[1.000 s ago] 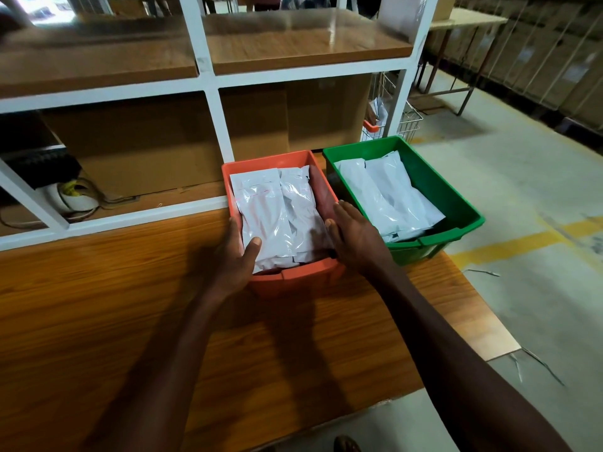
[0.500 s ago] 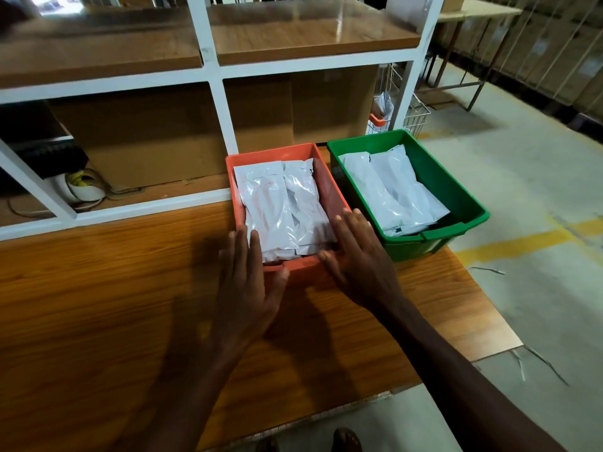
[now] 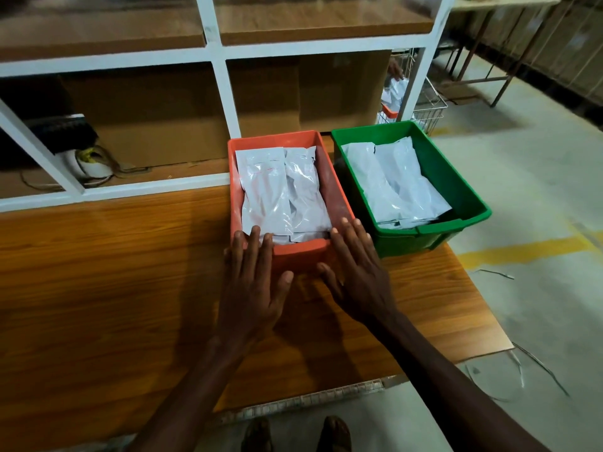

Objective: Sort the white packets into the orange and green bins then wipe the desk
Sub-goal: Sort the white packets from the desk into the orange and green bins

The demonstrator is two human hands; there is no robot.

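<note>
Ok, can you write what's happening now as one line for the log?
left hand: open, fingertips on orange bin | right hand: open, at bin's corner | packets: in both bins | green bin | desk: not wiped

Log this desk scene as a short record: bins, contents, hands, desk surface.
orange plastic bin: on desk, holds white packets
green plastic bin: right of orange, holds white packets
left hand: open, flat at orange bin's near rim
right hand: open, at its near right corner
wooden desk: no loose packets, no cloth seen

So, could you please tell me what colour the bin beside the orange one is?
Green. The bin stands right of the orange bin, clearest in the head view.
</note>
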